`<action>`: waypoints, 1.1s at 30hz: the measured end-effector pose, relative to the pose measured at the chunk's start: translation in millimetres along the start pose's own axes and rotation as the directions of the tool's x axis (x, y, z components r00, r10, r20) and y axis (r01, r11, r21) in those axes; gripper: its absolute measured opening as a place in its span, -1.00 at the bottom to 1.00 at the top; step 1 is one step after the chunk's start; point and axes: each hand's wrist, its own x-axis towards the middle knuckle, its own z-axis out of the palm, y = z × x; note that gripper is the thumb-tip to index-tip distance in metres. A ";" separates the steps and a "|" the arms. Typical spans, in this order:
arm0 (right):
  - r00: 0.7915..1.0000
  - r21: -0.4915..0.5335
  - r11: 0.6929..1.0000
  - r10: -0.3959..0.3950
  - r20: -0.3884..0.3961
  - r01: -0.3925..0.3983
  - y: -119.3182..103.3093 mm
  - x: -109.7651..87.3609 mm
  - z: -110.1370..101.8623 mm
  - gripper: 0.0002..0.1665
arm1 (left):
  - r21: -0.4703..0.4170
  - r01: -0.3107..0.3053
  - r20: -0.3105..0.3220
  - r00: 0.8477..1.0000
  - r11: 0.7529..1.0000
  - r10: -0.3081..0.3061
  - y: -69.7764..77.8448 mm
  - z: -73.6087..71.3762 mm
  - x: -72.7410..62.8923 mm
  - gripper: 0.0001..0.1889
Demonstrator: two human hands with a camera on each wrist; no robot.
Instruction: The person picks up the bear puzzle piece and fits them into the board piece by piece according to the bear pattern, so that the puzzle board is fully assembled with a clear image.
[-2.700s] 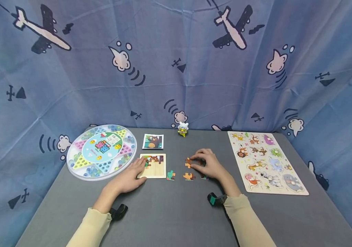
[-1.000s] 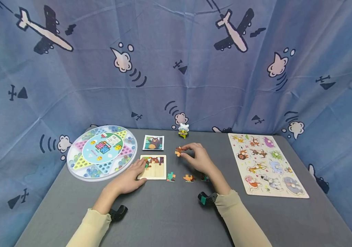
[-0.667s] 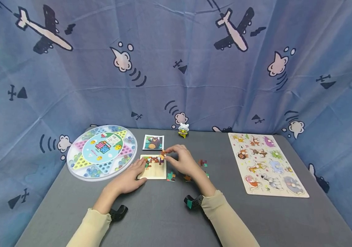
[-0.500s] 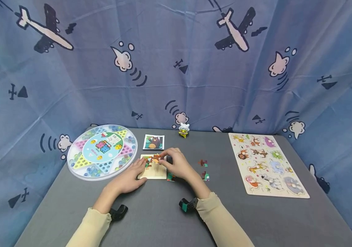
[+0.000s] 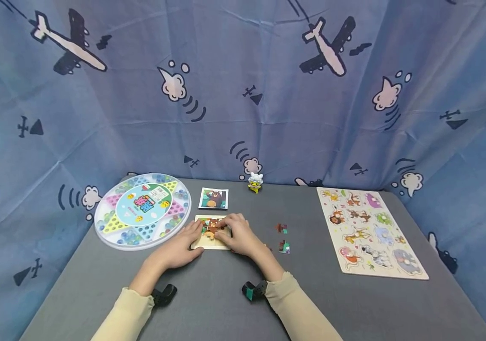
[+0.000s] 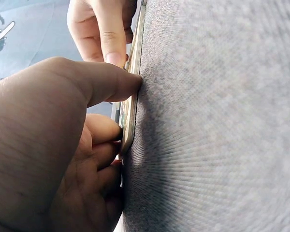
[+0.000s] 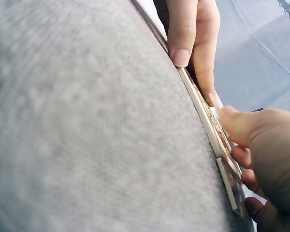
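Note:
A small wooden puzzle board (image 5: 208, 246) lies on the table with part of a bear picture in it. My left hand (image 5: 179, 247) holds its left side, thumb against the near edge and fingers over the top, as the left wrist view also shows. Over the board's right part, my right hand (image 5: 243, 237) pinches a brown-orange puzzle piece (image 5: 210, 235) between thumb and fingers, low against the board just under the bear's head. Its fingers partly cover the piece. In the right wrist view a loose piece (image 7: 227, 181) lies beside the board (image 7: 203, 108).
Two loose puzzle pieces (image 5: 284, 246) lie right of my right hand; another peeks out behind its wrist. A bear picture card (image 5: 213, 198) is behind the board. A round marble game (image 5: 142, 210) stands left, an animal board (image 5: 368, 232) right, a small figurine (image 5: 255, 182) at the back.
My right hand has carried the brown-orange piece from the table's middle leftward onto the puzzle board, then down below the bear's head. My left hand has stayed on the board.

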 end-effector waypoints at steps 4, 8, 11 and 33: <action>1.000 -0.014 1.000 -0.006 -0.016 0.005 1.0 -1.0 2.8 -0.69 | 0.006 0.005 -0.002 1.000 1.000 -0.005 0.7 0.6 0.5 -0.21; 1.000 -0.039 0.999 -0.006 -0.031 0.005 0.2 -1.3 4.8 -0.70 | 0.020 0.004 -0.007 1.000 1.000 -0.003 1.9 0.4 0.4 -0.22; 0.999 -0.041 0.999 -0.012 -0.048 0.010 0.1 -2.1 6.2 -0.70 | 0.033 -0.023 -0.021 0.999 0.999 0.024 5.3 -0.2 0.8 -0.24; 0.995 -0.045 0.999 -0.034 -0.093 0.030 3.0 -3.1 11.6 -0.69 | 0.033 -0.092 0.019 0.996 0.995 0.092 15.7 4.2 0.4 -0.32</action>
